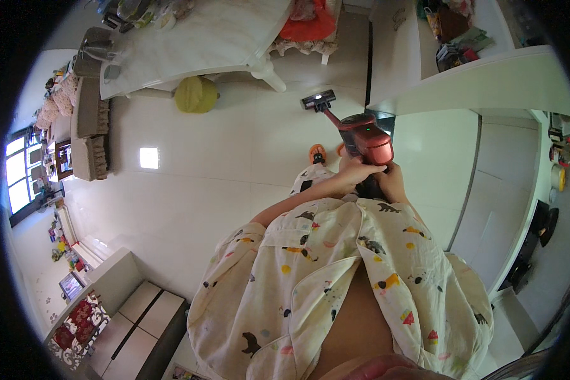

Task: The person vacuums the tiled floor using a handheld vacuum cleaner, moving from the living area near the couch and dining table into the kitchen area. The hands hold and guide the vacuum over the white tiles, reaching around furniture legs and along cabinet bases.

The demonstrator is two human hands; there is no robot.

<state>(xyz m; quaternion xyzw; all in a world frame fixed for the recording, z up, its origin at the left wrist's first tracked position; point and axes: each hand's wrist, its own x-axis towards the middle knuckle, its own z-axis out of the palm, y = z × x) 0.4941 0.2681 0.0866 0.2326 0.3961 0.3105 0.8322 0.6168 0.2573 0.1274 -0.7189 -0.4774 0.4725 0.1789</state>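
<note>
A red and black cordless stick vacuum cleaner (373, 142) is held in front of my body, with a small green light lit on it. My left hand (356, 172) lies against the left rear of its red body, thumb stretched across. On the right, my right hand (390, 183) is closed at the rear of the same vacuum, by its dark handle. A red tube runs down from the body to the black floor head (318, 100), whose front light shines above the pale tiles (209, 152). How firmly each hand grips is partly hidden.
A marble-topped table (190, 42) stands ahead to the left, a round yellow-green stool (195, 95) at its edge. Beyond is a chair with a red cloth (308, 23). A white cabinet (475, 90) borders the right; a sofa (89, 128) stands far left.
</note>
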